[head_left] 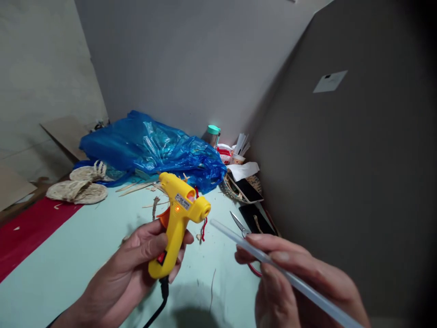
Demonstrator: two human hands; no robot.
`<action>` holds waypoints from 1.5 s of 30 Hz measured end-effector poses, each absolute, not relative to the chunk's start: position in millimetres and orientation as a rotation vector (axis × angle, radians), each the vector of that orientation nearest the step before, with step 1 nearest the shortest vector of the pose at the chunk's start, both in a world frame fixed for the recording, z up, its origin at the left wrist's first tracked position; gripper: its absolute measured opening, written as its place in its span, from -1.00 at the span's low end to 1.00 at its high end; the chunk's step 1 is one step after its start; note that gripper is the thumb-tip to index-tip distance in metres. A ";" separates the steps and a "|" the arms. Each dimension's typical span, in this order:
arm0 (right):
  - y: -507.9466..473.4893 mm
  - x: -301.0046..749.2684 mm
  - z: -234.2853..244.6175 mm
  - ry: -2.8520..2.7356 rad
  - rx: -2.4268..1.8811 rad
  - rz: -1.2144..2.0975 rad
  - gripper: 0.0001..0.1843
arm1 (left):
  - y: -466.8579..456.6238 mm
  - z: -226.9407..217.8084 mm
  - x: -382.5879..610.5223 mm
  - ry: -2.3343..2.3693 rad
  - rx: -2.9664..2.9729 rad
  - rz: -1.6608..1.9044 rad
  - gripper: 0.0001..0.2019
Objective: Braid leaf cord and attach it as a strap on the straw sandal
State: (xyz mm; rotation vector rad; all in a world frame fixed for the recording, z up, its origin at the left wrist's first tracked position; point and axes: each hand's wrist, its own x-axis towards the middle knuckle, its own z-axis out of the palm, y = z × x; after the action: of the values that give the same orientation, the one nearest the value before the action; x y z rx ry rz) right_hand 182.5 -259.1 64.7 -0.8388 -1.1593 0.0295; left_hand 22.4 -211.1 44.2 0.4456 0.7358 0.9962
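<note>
My left hand (134,264) is wrapped round the handle of a yellow glue gun (177,218) whose small light glows orange; its black cord (159,310) hangs down from the grip. The gun's rear opening faces right. My right hand (293,282) pinches a clear glue stick (273,269) between thumb and fingers. The stick's tip points at the rear of the gun, a short gap away.
On the pale green surface (75,255) lie scissors (241,225), a phone (247,189) in a woven tray, a blue plastic bag (150,148), woven straw pieces (80,189) and straw scraps. A red mat (27,228) lies left. A dark panel (341,159) stands right.
</note>
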 end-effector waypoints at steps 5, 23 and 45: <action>-255.7 176.3 57.4 -1.165 -0.788 -0.074 -0.67 | -221.5 44.9 21.1 0.715 0.414 1.001 -0.56; -251.5 188.7 40.7 -1.217 -0.916 -0.029 -0.71 | -215.3 34.0 30.7 0.882 0.509 1.000 -0.61; -240.7 189.5 25.7 -1.235 -0.704 0.084 -0.76 | -219.3 16.9 26.5 0.639 0.588 0.818 -0.73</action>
State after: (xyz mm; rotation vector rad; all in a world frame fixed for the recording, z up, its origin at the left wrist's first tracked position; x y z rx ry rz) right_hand 189.5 -240.7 25.7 -0.7038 -1.2352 0.0841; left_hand 26.5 -219.3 16.9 0.5881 0.6391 0.8177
